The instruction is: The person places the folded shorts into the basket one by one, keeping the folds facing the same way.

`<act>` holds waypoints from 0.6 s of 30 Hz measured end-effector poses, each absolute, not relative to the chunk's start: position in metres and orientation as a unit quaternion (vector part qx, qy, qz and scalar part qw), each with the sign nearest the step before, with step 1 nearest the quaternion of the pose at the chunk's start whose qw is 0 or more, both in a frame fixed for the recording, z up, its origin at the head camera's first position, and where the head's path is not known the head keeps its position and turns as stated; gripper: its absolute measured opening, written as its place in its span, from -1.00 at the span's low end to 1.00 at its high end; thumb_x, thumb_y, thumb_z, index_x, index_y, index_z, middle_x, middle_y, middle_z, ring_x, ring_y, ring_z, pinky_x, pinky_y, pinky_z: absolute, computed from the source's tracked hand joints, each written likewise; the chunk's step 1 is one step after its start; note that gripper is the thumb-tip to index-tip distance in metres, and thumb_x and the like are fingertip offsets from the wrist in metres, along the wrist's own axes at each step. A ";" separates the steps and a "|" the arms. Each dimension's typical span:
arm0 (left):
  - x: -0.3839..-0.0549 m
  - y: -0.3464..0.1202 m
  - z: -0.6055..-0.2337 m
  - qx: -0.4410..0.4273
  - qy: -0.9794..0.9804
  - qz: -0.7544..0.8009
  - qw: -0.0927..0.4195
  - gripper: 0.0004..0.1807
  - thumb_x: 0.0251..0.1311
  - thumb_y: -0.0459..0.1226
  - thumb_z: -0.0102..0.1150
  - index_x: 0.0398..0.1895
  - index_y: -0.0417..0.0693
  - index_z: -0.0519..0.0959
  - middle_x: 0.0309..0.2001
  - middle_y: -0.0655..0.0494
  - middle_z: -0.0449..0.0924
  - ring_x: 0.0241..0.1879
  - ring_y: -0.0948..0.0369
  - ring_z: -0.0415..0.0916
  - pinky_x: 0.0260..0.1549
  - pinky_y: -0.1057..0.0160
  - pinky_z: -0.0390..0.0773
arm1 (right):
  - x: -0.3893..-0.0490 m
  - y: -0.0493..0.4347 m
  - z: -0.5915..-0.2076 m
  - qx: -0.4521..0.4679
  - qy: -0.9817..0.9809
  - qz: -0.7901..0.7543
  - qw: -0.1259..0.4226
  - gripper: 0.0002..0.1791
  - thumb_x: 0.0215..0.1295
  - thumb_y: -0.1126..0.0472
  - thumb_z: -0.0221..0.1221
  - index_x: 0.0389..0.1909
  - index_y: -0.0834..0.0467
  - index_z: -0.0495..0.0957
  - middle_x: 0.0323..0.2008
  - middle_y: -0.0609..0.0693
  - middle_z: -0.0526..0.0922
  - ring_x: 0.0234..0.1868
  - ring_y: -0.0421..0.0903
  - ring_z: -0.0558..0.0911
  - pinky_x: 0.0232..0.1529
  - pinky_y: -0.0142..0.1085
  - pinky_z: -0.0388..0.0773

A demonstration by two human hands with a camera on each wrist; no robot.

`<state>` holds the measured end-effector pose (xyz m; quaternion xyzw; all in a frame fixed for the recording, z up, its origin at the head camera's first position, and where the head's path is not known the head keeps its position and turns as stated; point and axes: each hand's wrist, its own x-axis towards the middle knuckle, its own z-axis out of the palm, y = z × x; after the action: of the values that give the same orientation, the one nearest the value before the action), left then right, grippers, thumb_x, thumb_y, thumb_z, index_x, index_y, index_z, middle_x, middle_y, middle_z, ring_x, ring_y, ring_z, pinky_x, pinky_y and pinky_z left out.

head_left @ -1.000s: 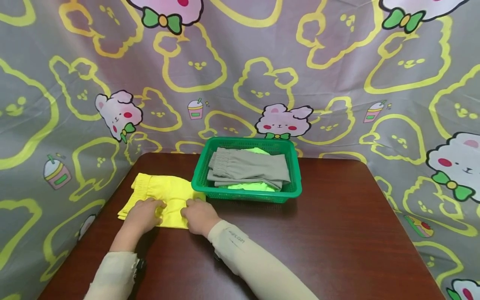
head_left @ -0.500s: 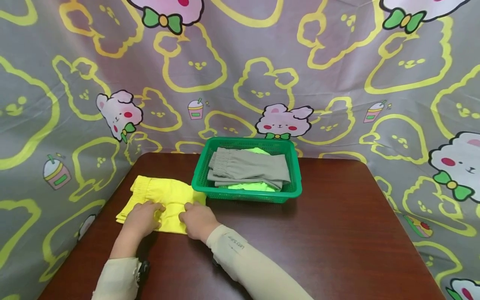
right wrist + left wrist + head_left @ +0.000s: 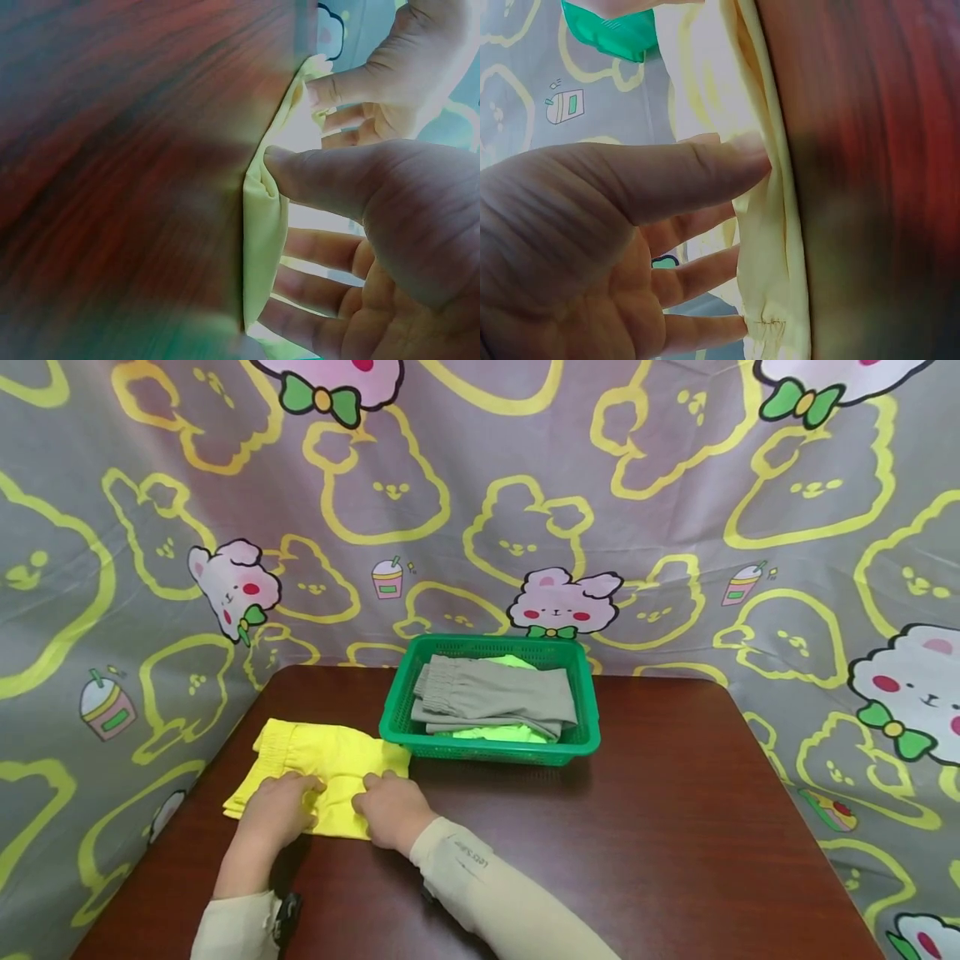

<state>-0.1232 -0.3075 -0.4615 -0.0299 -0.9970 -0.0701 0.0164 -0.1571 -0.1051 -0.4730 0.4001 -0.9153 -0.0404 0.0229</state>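
Folded yellow shorts with a gathered elastic waistband lie flat on the table, left of and touching the basket's near-left corner. My left hand pinches their near part toward the waistband end. Farther right, my right hand pinches the same near part. In the left wrist view the thumb of my left hand lies on the near fold, fingers spread over the cloth. The right wrist view has the thumb of my right hand against a creased fold, fingertips on the cloth's upper side.
A green plastic basket stands at the back middle of the brown table. Inside it lie folded grey pants over bright green cloth. A patterned curtain encloses the table's back and sides.
Both hands have drawn the yellow shorts a little toward the table's near side, keeping hold of them. The basket and its contents stay put.
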 end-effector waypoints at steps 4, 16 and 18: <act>-0.120 -0.305 -0.460 -0.018 -0.997 -0.079 0.011 -0.53 -0.09 -0.31 0.56 -0.01 -0.10 0.71 -0.07 -0.23 0.66 -0.15 -0.28 0.53 -0.21 -0.25 0.54 | -0.156 -0.104 -0.476 0.399 -0.916 -0.041 0.024 -0.80 0.21 -0.05 0.38 -0.15 -0.33 0.68 -0.15 -0.21 0.53 -0.19 -0.14 0.51 -0.42 -0.29 0.54; -0.113 -0.293 -0.458 0.006 -0.996 -0.086 0.009 -0.54 -0.07 -0.30 0.55 0.00 -0.06 0.71 -0.01 -0.24 0.65 -0.10 -0.29 0.52 -0.26 -0.28 0.53 | -0.156 -0.093 -0.475 0.409 -0.912 -0.016 0.030 -0.82 0.14 -0.05 0.42 -0.23 -0.30 0.68 -0.17 -0.21 0.53 -0.22 -0.14 0.50 -0.48 -0.31 0.49; -0.111 -0.291 -0.459 0.007 -0.996 -0.085 0.014 -0.54 -0.06 -0.30 0.55 0.00 -0.07 0.71 -0.02 -0.24 0.65 -0.10 -0.27 0.53 -0.24 -0.28 0.53 | -0.156 -0.090 -0.474 0.411 -0.911 -0.011 0.028 -0.82 0.13 -0.05 0.42 -0.24 -0.30 0.69 -0.18 -0.21 0.53 -0.23 -0.14 0.50 -0.48 -0.32 0.48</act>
<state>-0.1108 -0.2912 -0.4587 0.0065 -0.9963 -0.0848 0.0143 -0.1562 -0.0900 -0.4737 0.4111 -0.9111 -0.0106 0.0276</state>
